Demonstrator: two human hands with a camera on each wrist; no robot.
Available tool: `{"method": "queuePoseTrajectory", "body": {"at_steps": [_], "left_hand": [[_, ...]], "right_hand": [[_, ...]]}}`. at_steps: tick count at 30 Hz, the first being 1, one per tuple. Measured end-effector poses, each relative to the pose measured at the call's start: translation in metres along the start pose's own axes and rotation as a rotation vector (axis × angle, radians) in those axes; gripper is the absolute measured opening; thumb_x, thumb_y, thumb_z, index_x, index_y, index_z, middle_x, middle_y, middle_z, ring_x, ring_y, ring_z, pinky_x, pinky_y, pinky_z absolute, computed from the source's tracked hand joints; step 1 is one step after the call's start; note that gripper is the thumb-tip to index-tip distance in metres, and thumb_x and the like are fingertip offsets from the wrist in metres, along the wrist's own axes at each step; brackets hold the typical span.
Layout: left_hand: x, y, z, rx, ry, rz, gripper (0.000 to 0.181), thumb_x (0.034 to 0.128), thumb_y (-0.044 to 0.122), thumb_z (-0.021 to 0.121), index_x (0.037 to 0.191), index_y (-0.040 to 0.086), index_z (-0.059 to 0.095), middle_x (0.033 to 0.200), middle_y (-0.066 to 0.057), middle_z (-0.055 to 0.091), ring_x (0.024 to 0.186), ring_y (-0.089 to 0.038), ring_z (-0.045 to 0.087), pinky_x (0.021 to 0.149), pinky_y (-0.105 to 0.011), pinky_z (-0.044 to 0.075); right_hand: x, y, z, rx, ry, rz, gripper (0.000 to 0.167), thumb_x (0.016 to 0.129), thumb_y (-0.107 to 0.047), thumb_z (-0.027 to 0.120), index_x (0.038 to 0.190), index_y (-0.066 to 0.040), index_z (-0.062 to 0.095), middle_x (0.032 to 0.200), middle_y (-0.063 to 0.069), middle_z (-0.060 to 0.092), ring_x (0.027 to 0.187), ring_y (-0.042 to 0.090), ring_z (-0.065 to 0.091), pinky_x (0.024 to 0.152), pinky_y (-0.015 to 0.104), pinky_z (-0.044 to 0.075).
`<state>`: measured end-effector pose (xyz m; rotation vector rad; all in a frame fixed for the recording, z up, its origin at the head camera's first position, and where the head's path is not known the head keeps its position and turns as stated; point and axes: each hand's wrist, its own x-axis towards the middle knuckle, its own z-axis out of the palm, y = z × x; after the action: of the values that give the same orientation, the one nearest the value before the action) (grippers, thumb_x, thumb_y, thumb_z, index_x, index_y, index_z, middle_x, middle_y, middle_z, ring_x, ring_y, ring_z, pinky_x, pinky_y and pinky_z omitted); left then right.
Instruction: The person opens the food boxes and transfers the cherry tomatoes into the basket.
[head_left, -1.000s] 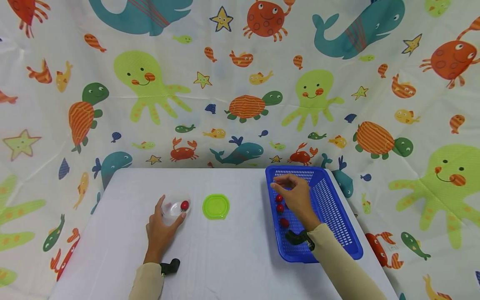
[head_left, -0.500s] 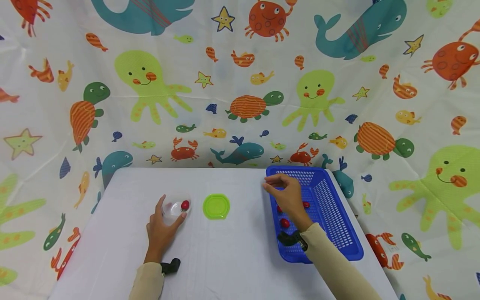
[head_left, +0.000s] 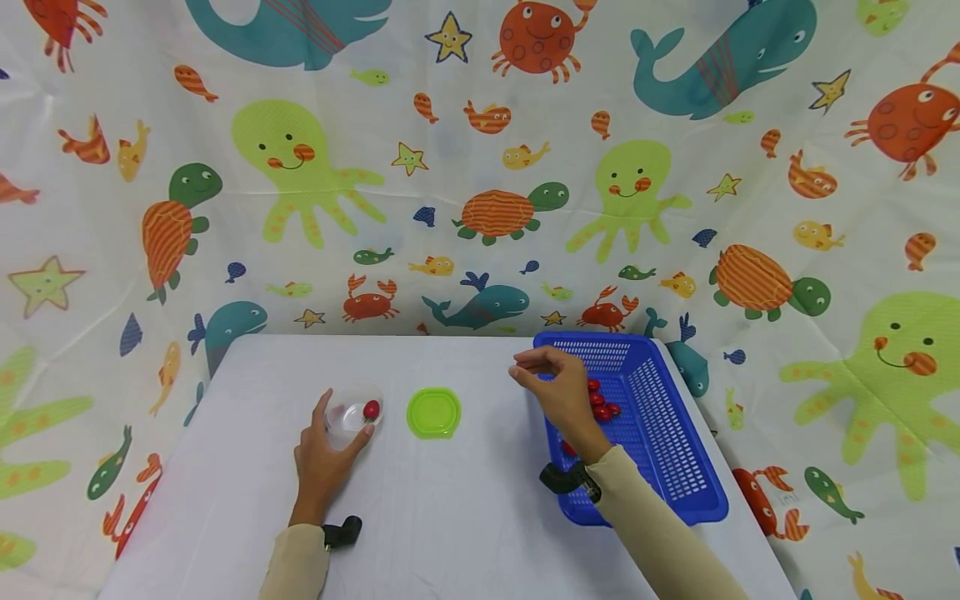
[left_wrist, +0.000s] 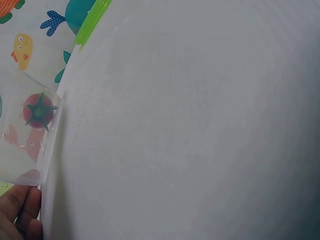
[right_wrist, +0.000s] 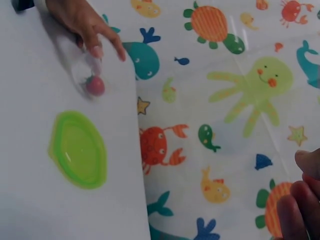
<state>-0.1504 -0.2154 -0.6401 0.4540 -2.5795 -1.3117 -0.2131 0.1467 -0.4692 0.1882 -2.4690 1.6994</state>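
Note:
My left hand (head_left: 322,458) grips a clear plastic container (head_left: 342,421) on the table's left side, thumb and fingers on either side of it. Inside lies a small red tomato (head_left: 371,409); the left wrist view shows the green star-shaped top of this tomato (left_wrist: 38,111). My right hand (head_left: 558,392) is raised over the left rim of a blue basket (head_left: 675,442), thumb and fingers bent toward each other. Whatever may be between its fingertips is hidden. In the right wrist view, only the fingertips (right_wrist: 292,215) show. Several tomatoes (head_left: 602,408) lie in the basket.
A bright green lid (head_left: 433,413) lies flat on the white table (head_left: 480,517), between the container and the basket. Behind the table hangs a curtain (head_left: 480,167) printed with sea animals.
My right hand has moved left from above the inside of the basket to its left rim, uncovering more tomatoes. The left hand stays on the container.

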Motion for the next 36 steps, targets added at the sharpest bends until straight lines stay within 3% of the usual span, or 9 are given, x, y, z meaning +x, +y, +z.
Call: {"method": "queuePoseTrajectory", "body": {"at_steps": [15, 28, 36], "left_hand": [[-0.001, -0.001, 0.0, -0.007, 0.008, 0.011, 0.101, 0.0919, 0.052, 0.078, 0.171, 0.029, 0.019, 0.157, -0.019, 0.053, 0.137, -0.044, 0.045, 0.107, -0.06, 0.03], [-0.001, 0.0, 0.0, -0.008, -0.002, -0.001, 0.101, 0.0917, 0.052, 0.078, 0.171, 0.03, 0.019, 0.158, -0.019, 0.052, 0.138, -0.044, 0.044, 0.109, -0.061, 0.031], [-0.001, 0.002, 0.0, -0.005, 0.0, 0.004, 0.101, 0.0917, 0.051, 0.078, 0.171, 0.03, 0.019, 0.157, -0.019, 0.052, 0.138, -0.044, 0.044, 0.11, -0.061, 0.031]], "right_hand": [[-0.003, -0.008, 0.022, 0.021, -0.023, -0.028, 0.019, 0.093, -0.019, 0.085, 0.111, -0.016, 0.08, 0.109, 0.003, 0.08, 0.102, 0.019, 0.074, 0.093, 0.028, 0.061], [-0.004, -0.013, 0.037, 0.071, -0.051, -0.015, 0.021, 0.091, -0.024, 0.086, 0.111, -0.018, 0.081, 0.108, 0.002, 0.079, 0.102, 0.02, 0.073, 0.097, 0.042, 0.062], [-0.007, -0.013, 0.043, 0.092, -0.065, 0.01, 0.019, 0.092, -0.023, 0.085, 0.11, -0.019, 0.081, 0.107, 0.001, 0.08, 0.101, 0.02, 0.073, 0.094, 0.04, 0.062]]}}
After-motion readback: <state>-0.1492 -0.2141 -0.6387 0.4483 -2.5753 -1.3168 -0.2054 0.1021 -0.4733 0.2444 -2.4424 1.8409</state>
